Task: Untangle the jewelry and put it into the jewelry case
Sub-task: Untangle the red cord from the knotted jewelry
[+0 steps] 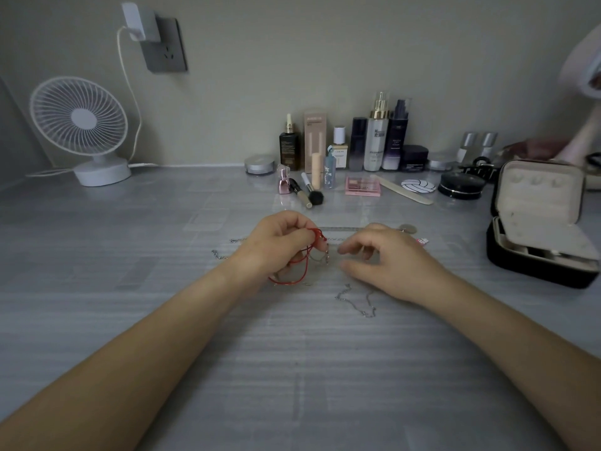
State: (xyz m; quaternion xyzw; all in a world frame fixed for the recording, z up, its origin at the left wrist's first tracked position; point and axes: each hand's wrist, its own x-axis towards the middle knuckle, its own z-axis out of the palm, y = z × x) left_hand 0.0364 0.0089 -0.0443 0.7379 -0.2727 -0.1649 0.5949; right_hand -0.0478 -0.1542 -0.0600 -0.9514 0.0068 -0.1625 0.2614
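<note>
Forearms [146, 346] flank a loose silver chain [357, 301]; left hand [279, 245] pinches the snarled red cord [313, 236] — right hand [383, 258] curls beside, grip unclear. Tugging could cinch knots — jewelry case [536, 222] sits open, well apart.

A red cord [283, 282], silver chain [370, 304], black jewelry case [533, 271] lined cream, white fan [79, 120], grey streaked table [292, 369].

A home dressing table: cosmetics bottles [377, 135] line the wall beside a desk fan [79, 125].
</note>
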